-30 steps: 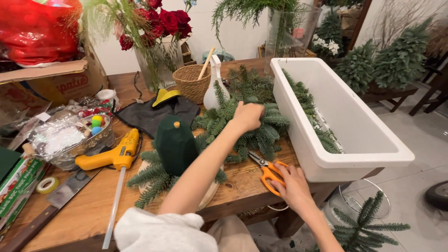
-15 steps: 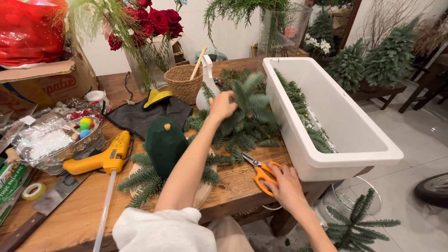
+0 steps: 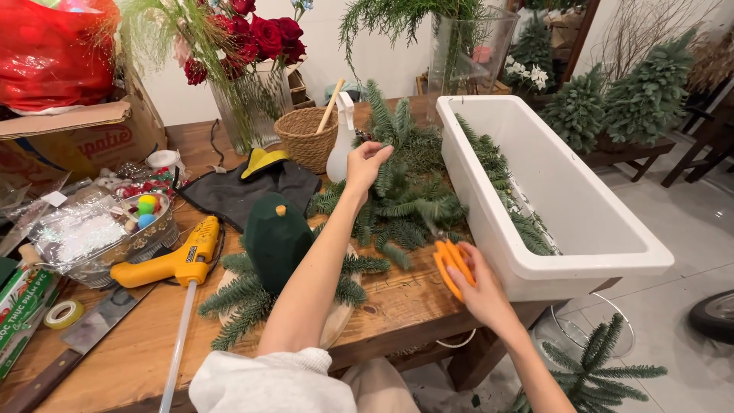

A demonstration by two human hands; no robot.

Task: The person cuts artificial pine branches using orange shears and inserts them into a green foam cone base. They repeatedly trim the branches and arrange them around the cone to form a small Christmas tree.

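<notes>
1. Reaching forward over the wooden table (image 3: pixel 115 359), the left hand (image 3: pixel 365 162) is raised above the pile of fir branches (image 3: pixel 417 203); its fingers are loosely curled and nothing is seen to be held, though a sprig tip is touched or nearly touched.
2. Left of that hand, a yellow glue gun (image 3: pixel 172 260), a dark green cone (image 3: pixel 275 241) and a wicker basket (image 3: pixel 306 138) are seen; a white spray bottle (image 3: pixel 340 145) stands just beside the wrist.
3. The branches are found directly below and just right of the left hand, their long axes fanned mostly away from the person, toward the far table edge.
4. Orange-handled scissors (image 3: pixel 451 268) are held in the right hand (image 3: pixel 482 294), closed about the handles, near the front edge; the blades are pointed up toward the pile.
5. The branches lie beyond and to the left of the scissors; the left hand is the nearer to them.
6. Right of both hands, a long white planter (image 3: pixel 612 252) is set, with greenery along its inner wall.
7. Compared with half a second ago, the left hand has been lifted off the pile and the scissors raised from the table.
</notes>
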